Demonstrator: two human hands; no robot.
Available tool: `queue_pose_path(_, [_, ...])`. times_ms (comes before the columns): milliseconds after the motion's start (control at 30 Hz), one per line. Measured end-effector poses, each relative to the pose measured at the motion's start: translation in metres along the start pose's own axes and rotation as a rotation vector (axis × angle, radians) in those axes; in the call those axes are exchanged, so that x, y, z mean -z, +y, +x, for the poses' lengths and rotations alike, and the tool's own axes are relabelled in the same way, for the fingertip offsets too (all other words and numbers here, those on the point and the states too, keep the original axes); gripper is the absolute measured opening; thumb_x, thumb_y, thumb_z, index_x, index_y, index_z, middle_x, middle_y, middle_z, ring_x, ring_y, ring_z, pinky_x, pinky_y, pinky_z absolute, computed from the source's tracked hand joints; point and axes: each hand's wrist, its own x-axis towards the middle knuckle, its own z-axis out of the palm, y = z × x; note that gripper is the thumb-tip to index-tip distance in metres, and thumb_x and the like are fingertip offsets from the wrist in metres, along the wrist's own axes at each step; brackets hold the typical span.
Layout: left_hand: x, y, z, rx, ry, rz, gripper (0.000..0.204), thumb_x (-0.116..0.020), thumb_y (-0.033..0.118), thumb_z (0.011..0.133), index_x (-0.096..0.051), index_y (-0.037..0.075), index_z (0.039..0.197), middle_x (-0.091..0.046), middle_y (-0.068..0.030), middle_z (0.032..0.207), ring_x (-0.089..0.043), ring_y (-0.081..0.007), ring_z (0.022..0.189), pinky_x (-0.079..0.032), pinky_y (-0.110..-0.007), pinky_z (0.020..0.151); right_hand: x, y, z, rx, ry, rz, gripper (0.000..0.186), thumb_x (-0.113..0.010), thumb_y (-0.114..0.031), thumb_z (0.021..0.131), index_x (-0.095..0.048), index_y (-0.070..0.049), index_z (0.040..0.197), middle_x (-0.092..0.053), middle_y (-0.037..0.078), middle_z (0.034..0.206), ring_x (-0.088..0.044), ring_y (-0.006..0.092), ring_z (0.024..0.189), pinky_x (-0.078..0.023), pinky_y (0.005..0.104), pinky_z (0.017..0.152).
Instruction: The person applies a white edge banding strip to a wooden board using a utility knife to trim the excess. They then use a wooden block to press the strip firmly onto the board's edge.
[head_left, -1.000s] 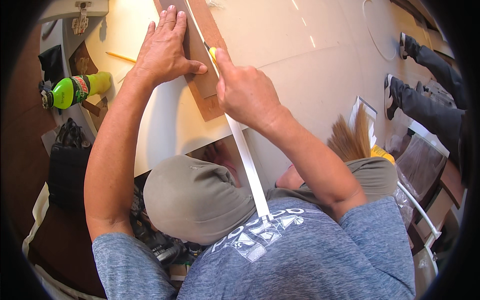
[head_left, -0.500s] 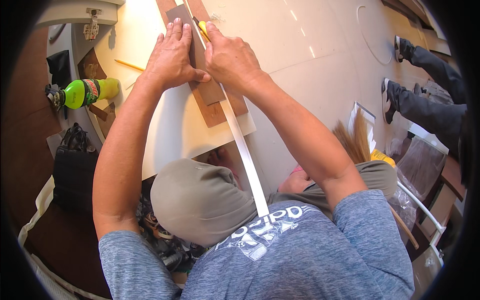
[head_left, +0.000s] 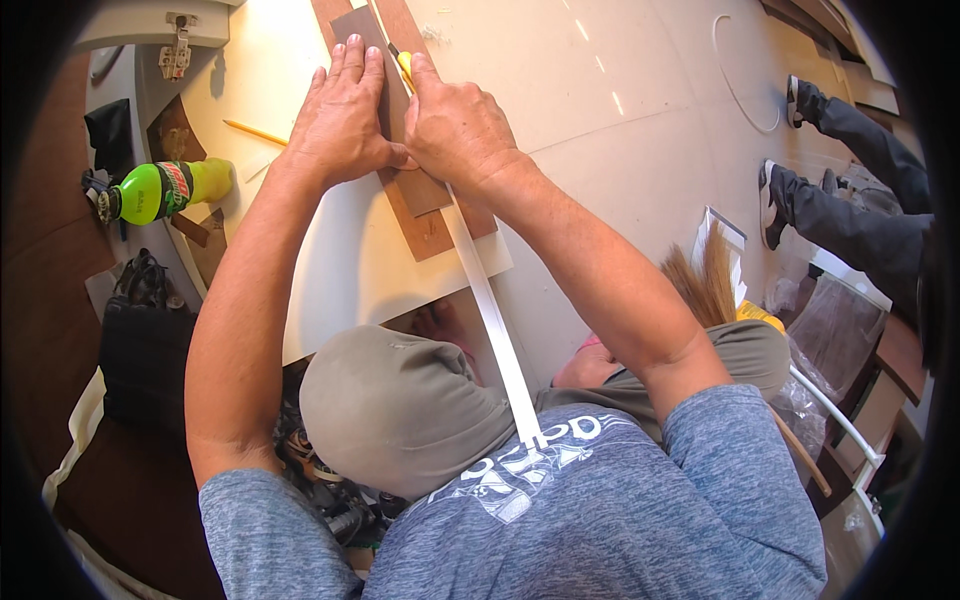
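Observation:
My left hand (head_left: 342, 118) lies flat, fingers stretched out, on a narrow dark brown board (head_left: 428, 197). The thumb reaches across the board toward my right hand (head_left: 462, 130), which is closed around a yellow utility knife (head_left: 405, 62). Its dark tip points away from me, along the board's right edge; the blade itself is too small to make out. A long white strip (head_left: 486, 305) runs beside that edge and back toward my chest. Under both lies a wider reddish-brown board (head_left: 422, 238), resting on a pale sheet (head_left: 335, 290).
A pencil (head_left: 255, 132) and a green drink bottle (head_left: 165, 190) are to the left, near a black bag (head_left: 148, 360). At right are a broom (head_left: 705, 285), a dustpan (head_left: 725, 235) and clear plastic wrap (head_left: 835, 310). Another person's legs (head_left: 850, 205) show at far right.
My right hand and the knife have shifted slightly toward me along the board's edge. My left hand stays pressed on the board.

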Motion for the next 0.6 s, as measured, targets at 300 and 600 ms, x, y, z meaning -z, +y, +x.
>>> queue_pose_path(300, [0.002,0.001,-0.002,-0.006,0.017,-0.032,0.142,-0.101,0.056,0.06,-0.03,-0.001,0.168,-0.024,-0.0246,0.177,-0.021,-0.036,0.166,-0.021,-0.048,0.136,-0.002,0.002,0.008,0.027,0.065,0.069,0.056,-0.052,-0.021,0.103,-0.049,-0.004,0.157,-0.075,0.029,0.09,-0.075,0.0489,0.088,-0.061,0.0578,0.086])
queue_pose_path(600, [0.0,0.0,0.0,-0.002,0.004,-0.01,0.145,-0.101,0.058,0.058,-0.028,-0.001,0.169,-0.024,-0.0252,0.177,-0.022,-0.0355,0.166,-0.021,-0.048,0.136,-0.007,0.003,0.014,0.017,0.045,0.041,0.053,-0.053,-0.018,0.102,-0.048,-0.005,0.153,-0.075,0.029,0.089,-0.075,0.0496,0.086,-0.061,0.0585,0.085])
